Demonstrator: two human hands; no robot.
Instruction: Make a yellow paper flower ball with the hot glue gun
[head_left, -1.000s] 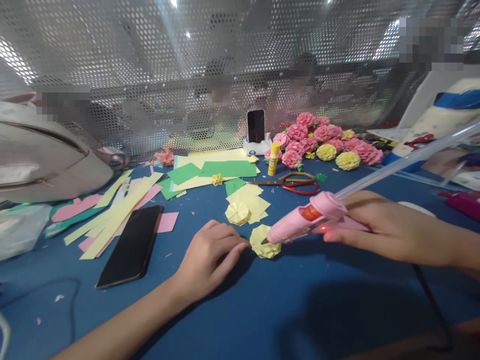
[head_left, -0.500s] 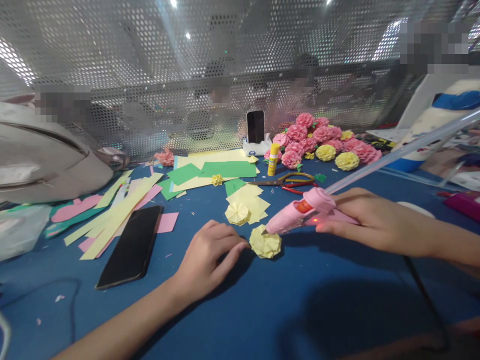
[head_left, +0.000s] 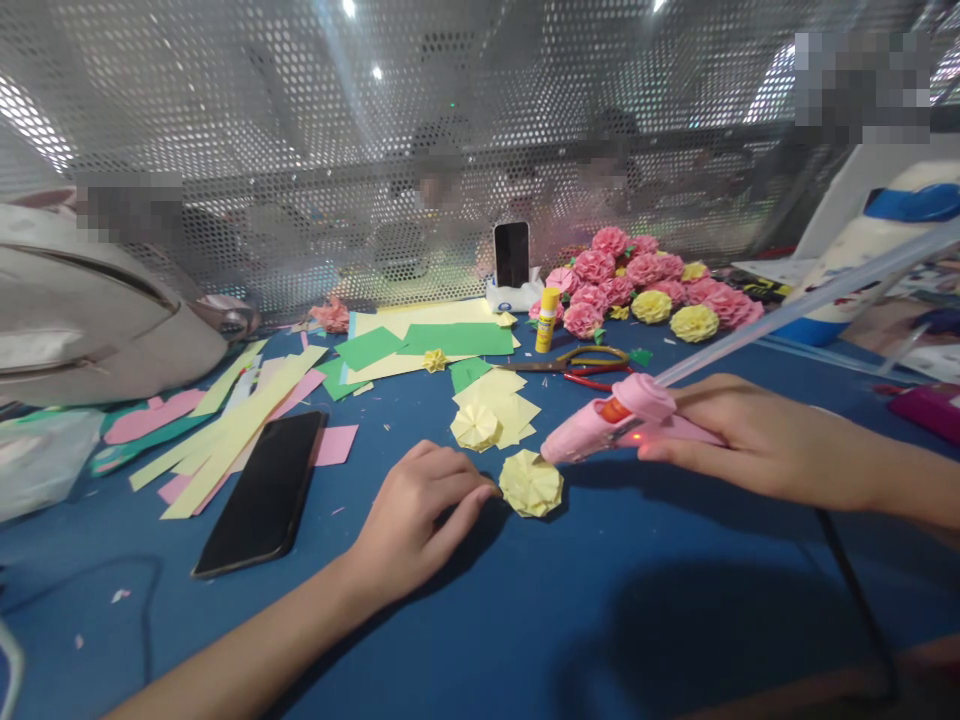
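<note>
Right beside left hand (head_left: 431, 512), yellow flower (head_left: 531, 485).

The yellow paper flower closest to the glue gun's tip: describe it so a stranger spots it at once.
On the blue table, find the left hand and, across from it, the pink glue gun in the right hand. The pale yellow paper flower lies between that hand and the gun. Unlike the similar flower just behind, which overlaps yellow sheets, this one is nearer the camera.
</note>
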